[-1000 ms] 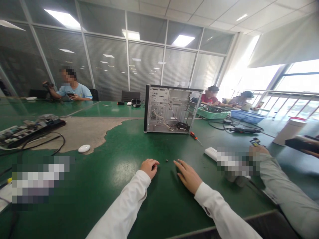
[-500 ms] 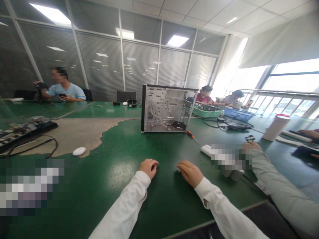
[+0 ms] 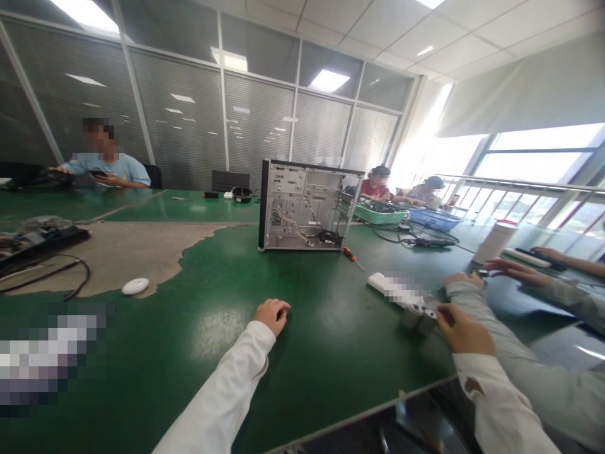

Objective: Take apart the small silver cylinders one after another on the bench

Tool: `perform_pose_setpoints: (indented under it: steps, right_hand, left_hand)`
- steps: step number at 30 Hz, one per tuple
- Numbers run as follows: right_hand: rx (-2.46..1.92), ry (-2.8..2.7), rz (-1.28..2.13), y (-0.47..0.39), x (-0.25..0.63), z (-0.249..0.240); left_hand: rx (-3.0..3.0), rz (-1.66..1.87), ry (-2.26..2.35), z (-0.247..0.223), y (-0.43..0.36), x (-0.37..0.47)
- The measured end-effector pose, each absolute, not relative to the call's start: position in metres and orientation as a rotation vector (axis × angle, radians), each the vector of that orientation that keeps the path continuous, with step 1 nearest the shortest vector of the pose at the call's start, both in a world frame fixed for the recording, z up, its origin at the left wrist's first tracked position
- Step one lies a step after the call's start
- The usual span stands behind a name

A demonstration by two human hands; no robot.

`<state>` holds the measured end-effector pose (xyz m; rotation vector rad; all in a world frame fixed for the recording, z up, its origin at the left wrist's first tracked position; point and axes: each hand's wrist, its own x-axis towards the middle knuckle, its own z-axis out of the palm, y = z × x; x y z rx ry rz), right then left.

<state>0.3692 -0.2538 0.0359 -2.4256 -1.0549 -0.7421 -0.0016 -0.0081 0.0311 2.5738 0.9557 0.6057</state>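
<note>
My left hand (image 3: 273,315) rests on the green table (image 3: 227,372), fingers loosely curved and apart from the thumb, holding nothing. My right hand (image 3: 467,329) has bent fingers against the right one of two short grey cylindrical pieces (image 3: 420,320). These stand by the near end of a long white bar (image 3: 377,282), partly blurred out. Farther off, an open computer case (image 3: 307,205) shows its bare metal inside, with loose wires and a black part at the bottom. A screwdriver (image 3: 350,255) with an orange and black handle lies by its right corner.
A co-worker's grey sleeve (image 3: 501,331) runs close beside my right arm. Beyond are a white bottle (image 3: 494,243), a green basket (image 3: 380,215) and a blue basket (image 3: 435,219). On the left lie a white disc (image 3: 135,287) and cables (image 3: 80,277). Other people sit around the table.
My right hand has moved right, from the table in front of me to the grey pieces. My left hand stays on the table. The view has turned slightly right.
</note>
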Motion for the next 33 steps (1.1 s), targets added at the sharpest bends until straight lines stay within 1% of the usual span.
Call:
perform_pose_setpoints:
  steps: [10,19,28,30,33]
  right_hand:
    - [-2.419,-1.082,-0.757,-0.248,0.351,0.042]
    - [-2.413,-1.048,-0.76,-0.247,0.365,0.031]
    - [-2.416,-1.095,-0.735,-0.253,0.364,0.03]
    - [-2.376,-1.11,-0.771,-0.254,0.365,0.028]
    - [-2.273,-1.13,-0.921,-0.252,0.364,0.026]
  left_hand:
    - [2.566,0.618,0.95,0.03,-0.007,-0.001]
    - [2.595,0.609,0.955,0.03,-0.008,-0.001]
    - [2.589,0.622,0.945,0.03,-0.008,-0.002]
    - [2.593,0.624,0.939,0.029,-0.007,-0.002]
    - [2.595,0.621,0.937,0.027,-0.006,-0.001]
